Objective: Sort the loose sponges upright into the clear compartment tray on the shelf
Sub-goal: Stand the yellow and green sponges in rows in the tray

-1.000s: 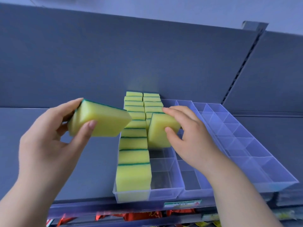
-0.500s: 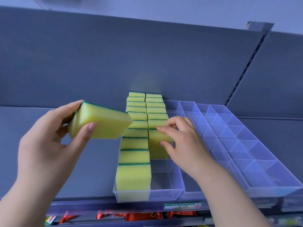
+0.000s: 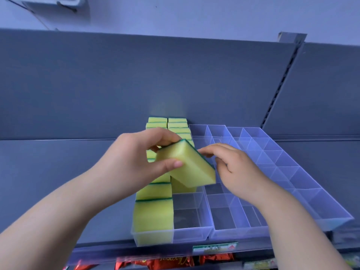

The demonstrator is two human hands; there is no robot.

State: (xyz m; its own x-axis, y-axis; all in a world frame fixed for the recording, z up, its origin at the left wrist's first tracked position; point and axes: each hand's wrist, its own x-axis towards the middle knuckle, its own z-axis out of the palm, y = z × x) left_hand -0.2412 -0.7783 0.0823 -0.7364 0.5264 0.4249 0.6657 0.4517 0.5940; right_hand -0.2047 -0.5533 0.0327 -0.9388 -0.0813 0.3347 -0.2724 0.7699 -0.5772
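My left hand [image 3: 134,160] grips a yellow sponge with a green scouring side [image 3: 187,164], held tilted above the second column of the clear compartment tray [image 3: 192,233]. My right hand [image 3: 235,168] is beside it on the right, fingers loosely curled, fingertips touching the sponge's green edge and holding nothing. Upright sponges fill the tray's left column [image 3: 153,215]. More upright sponges stand in the rear of the second column [image 3: 177,123]; the nearest one [image 3: 181,187] shows under the held sponge. The two front compartments of that column hold nothing.
More clear compartment trays [image 3: 292,172] extend to the right on the grey shelf, holding nothing. The grey back panel [image 3: 136,84] rises behind. A price label [image 3: 214,247] sits on the shelf's front edge, with red packets [image 3: 165,263] on the shelf below.
My left hand carried its sponge rightward over the tray's second column. My right hand let go of the sponge it set upright in the tray and lifted to the held sponge's edge.
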